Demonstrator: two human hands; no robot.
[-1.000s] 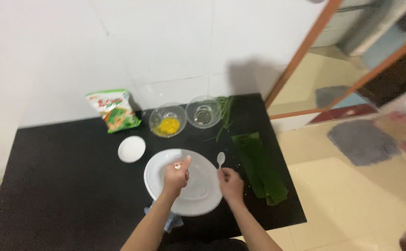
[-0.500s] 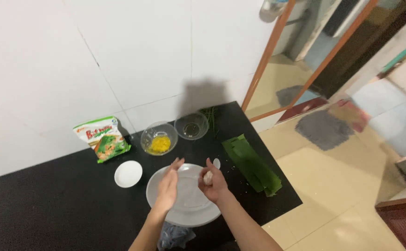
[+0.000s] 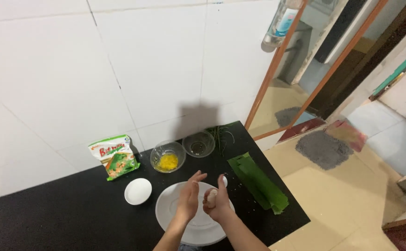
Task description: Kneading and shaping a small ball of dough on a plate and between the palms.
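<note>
Here, step in hand: shaping a small pale lump of dough between the two hands, held just above the large white plate; judging by the posture, the lump is being pressed or rolled rather than set down.
Right hand: the right hand has its fingers curled round the dough, closed on it from below and behind.
Left hand: the left hand stands flat and upright just beside the lump, fingers stretched out and holding nothing; whether the palm touches the dough cannot be told.
Where the lump is: in the right hand, over the plate's right part, not resting on it.
What the next move calls for: likely a gentle, even squeeze of both palms, so the soft lump keeps its shape and does not stick or drop.
Near the hands: a small white bowl left of the plate; a glass bowl with yellow filling and an almost bare glass bowl behind it; a green-and-white packet leaning at the wall.
Leaves: folded green leaves right of the plate, thin green stalks near the back.
Surface: a black desk with a matt top.
Room: white tiled wall behind, an orange door frame to the right, beige floor with a grey mat.
</note>
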